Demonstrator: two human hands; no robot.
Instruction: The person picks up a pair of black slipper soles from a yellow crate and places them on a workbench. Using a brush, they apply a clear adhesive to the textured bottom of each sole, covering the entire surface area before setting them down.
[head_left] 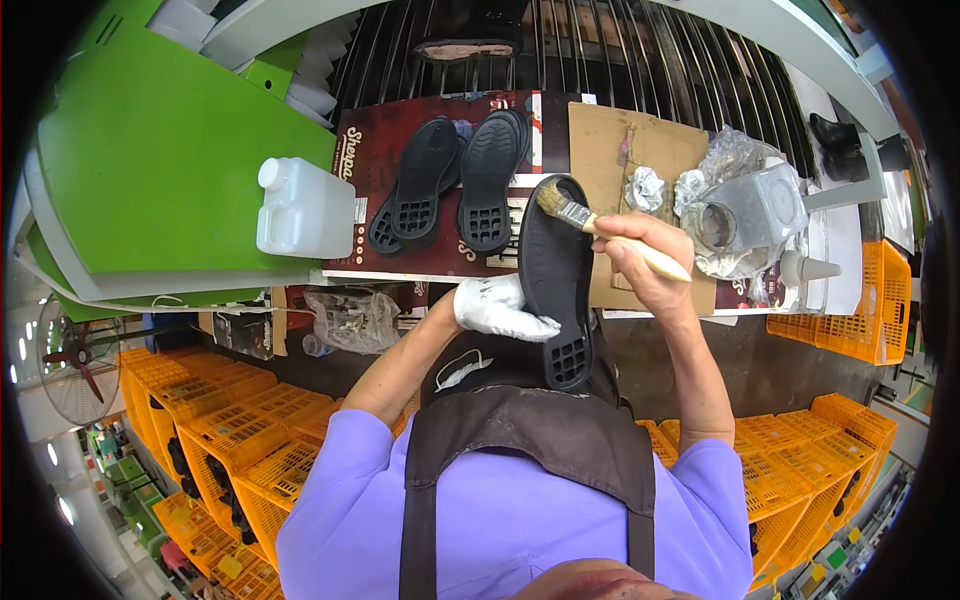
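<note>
My left hand [507,310], in a white glove, grips a black shoe sole [556,270] at its middle, with the thumb across the inner side. The sole stands lengthwise before me, its grid-patterned heel toward my body. In my bare right hand [648,262] is a paintbrush [575,212] with a pale handle. Its bristles rest on the toe end of the sole, near the rim. Beyond, more black shoe soles [428,180] lie in two overlapping groups on a dark red cardboard sheet [370,130].
A white plastic jug [305,207] stands left, beside a green panel [180,150]. On the right, a clear plastic container [755,208] lies amid crumpled wrap, near a squeeze bottle [808,268]. A roller conveyor [620,50] runs behind. Orange crates [235,405] are stacked around me.
</note>
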